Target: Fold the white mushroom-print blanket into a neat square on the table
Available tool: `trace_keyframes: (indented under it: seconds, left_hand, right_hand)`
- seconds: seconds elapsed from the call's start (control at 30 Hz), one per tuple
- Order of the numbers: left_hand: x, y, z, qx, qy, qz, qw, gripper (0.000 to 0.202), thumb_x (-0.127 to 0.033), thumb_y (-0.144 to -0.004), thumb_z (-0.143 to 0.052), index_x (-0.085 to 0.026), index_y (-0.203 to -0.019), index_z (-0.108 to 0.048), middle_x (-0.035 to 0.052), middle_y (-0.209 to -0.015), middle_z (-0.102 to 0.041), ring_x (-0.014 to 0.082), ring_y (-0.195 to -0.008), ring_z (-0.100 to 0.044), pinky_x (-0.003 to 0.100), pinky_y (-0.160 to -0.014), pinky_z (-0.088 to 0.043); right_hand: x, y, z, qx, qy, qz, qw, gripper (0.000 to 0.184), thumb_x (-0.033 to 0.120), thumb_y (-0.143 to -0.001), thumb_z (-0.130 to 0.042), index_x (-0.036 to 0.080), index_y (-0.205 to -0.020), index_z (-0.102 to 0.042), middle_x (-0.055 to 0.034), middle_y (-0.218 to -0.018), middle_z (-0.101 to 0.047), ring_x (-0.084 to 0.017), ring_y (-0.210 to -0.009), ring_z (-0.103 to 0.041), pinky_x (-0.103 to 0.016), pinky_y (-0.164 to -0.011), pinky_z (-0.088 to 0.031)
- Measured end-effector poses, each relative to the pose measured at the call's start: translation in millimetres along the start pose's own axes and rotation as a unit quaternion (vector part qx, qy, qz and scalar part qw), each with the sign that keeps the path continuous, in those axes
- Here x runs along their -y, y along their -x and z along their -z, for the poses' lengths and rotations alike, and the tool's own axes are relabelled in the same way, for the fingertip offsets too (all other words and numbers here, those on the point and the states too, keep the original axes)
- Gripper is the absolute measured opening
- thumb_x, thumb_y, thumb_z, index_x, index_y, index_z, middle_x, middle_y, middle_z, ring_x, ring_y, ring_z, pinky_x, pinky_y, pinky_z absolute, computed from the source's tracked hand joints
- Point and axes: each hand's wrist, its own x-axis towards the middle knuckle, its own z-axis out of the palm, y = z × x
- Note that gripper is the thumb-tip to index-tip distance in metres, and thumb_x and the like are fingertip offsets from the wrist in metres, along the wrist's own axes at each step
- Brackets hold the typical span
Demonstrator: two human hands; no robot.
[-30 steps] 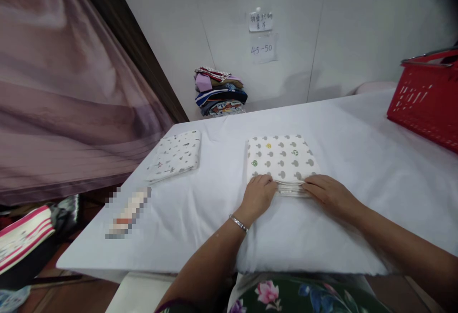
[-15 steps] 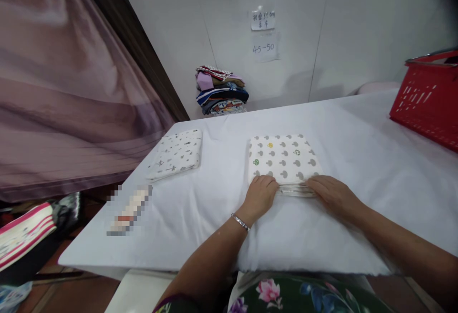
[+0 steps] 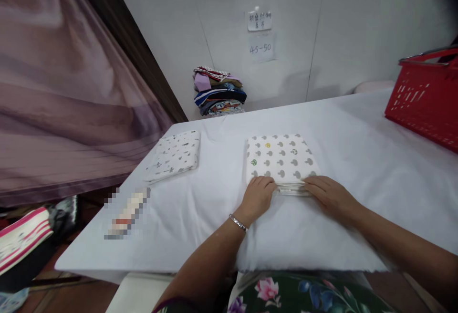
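Observation:
A folded white cloth with grey mushroom-like prints, a few of them yellow or green, lies in front of me on the white tablecloth. My left hand, with a bracelet at the wrist, grips the near left corner of the cloth. My right hand grips its near right corner. Fingers rest on top, while the thumbs are hidden at the near edge. Between the hands the stacked layers of the fold show. A second folded white cloth with small dark prints sits further left, apart from both hands.
A red basket stands at the right end of the table. Against the wall, past the far edge, rises a stack of folded fabrics. A blurred-out item lies at the left. A pinkish curtain hangs beside the table.
The view has shifted slightly, so everything sits a little further left. Both hands stay at the near corners of the mushroom-print cloth, which looks the same.

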Motion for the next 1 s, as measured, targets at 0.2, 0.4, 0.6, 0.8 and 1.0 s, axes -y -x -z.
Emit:
trace_keyframes:
  seconds: [0.2,0.4,0.6,0.8,1.0]
  left_hand:
    - [-2.6,-1.2,4.1,0.001,0.015,0.006,1.0,0.013,-0.017,-0.088,-0.045,-0.02,-0.094,-0.056,0.0049,-0.098,-0.059,0.0176,-0.093,-0.053,0.033,-0.08,-0.043]
    - [-1.6,-2.6,0.0,0.001,-0.008,0.007,1.0,0.013,-0.013,-0.088,-0.045,-0.019,-0.088,-0.057,0.0033,-0.093,-0.06,0.0167,-0.089,-0.053,0.031,-0.078,-0.043]
    - [0.6,-2.2,-2.9,-0.006,-0.019,0.003,1.0,0.014,-0.011,-0.087,-0.044,-0.018,-0.089,-0.055,0.0034,-0.093,-0.06,0.0168,-0.09,-0.053,0.031,-0.079,-0.043]
    - [0.4,-2.3,-5.8,-0.003,-0.038,0.002,0.999,0.016,-0.006,-0.084,-0.045,-0.018,-0.089,-0.055,0.003,-0.094,-0.061,0.0168,-0.088,-0.054,0.031,-0.077,-0.043]
    - [-0.4,1.2,-10.3,-0.009,-0.067,-0.007,0.998,0.023,-0.004,-0.082,-0.045,-0.021,-0.089,-0.059,0.0031,-0.113,-0.056,0.0187,-0.099,-0.052,0.033,-0.078,-0.042]
  right_hand:
    - [-0.1,-1.4,0.8,-0.002,0.008,0.008,1.0,0.025,0.013,-0.087,-0.044,0.019,-0.104,-0.06,-0.0088,-0.106,-0.063,-0.022,-0.097,-0.058,-0.041,-0.083,-0.05]
    - [-1.2,-0.3,0.7,-0.007,0.026,0.018,0.999,0.025,0.011,-0.087,-0.044,0.017,-0.104,-0.061,-0.0093,-0.106,-0.063,-0.023,-0.097,-0.058,-0.041,-0.083,-0.05]
    - [-5.8,3.3,-1.8,-0.04,0.005,0.002,0.999,0.025,0.012,-0.087,-0.044,0.018,-0.106,-0.06,-0.0079,-0.105,-0.065,-0.021,-0.098,-0.059,-0.039,-0.083,-0.051]
    - [-3.3,0.8,2.1,0.008,0.008,-0.019,1.0,0.03,0.013,-0.087,-0.04,0.021,-0.107,-0.06,-0.0065,-0.11,-0.063,-0.021,-0.1,-0.058,-0.038,-0.081,-0.05]
    - [1.4,-4.4,7.6,0.041,0.015,-0.024,0.999,0.031,0.012,-0.087,-0.037,0.022,-0.103,-0.062,-0.0054,-0.11,-0.062,-0.021,-0.1,-0.057,-0.037,-0.082,-0.048]
